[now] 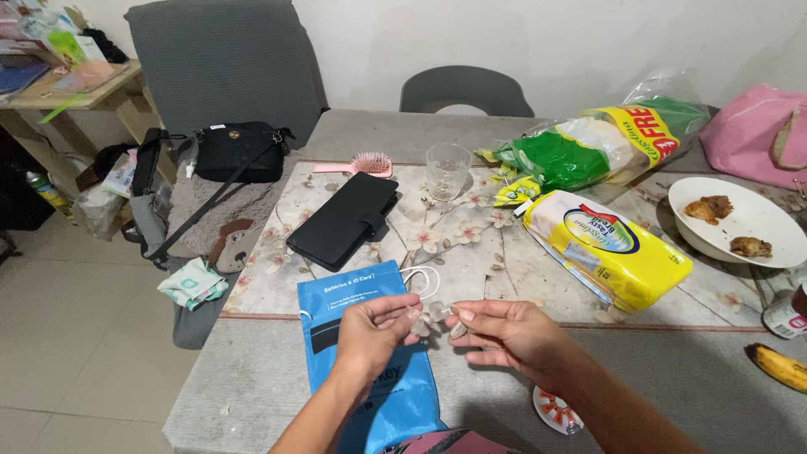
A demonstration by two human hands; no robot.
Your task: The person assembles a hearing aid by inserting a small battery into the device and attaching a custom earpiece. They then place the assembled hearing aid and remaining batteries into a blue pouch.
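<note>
My left hand and my right hand meet over the near part of the table, fingertips pinched on a small clear plastic piece held between them. Below my left hand lies a flat blue pouch with a white cord looping from its top. What exactly the clear piece is cannot be made out.
A black wallet case, pink hairbrush, empty glass, yellow bread bag, green-and-yellow bag, white plate with food, banana, black handbag, pink bag and two chairs surround the table.
</note>
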